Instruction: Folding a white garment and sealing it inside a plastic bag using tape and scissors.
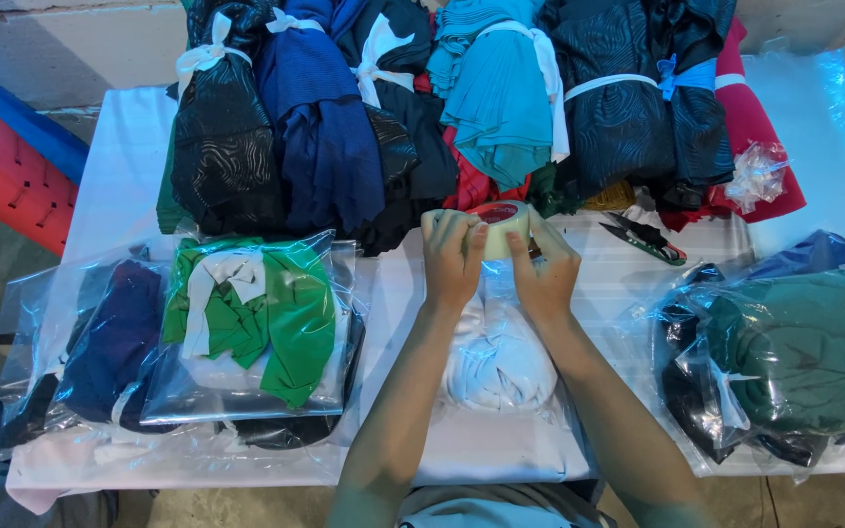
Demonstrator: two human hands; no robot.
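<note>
While both hands grip tape roll (pixel 503 223), scissors (pixel 644 236) near, table edge (pixel 129 137) open

Table (pixel 124 147): tied cloth bundles (pixel 422 108) in a row along the far edge. Bagged clothes (pixel 246 323) stacked at the left edge; more bagged clothes (pixel 794 352) at the right edge. Scissors (pixel 645 238) right of centre, just before the bundles. Bagged garment (pixel 496 367) at the near edge, centre; tape roll (pixel 503 223) behind it.
</note>
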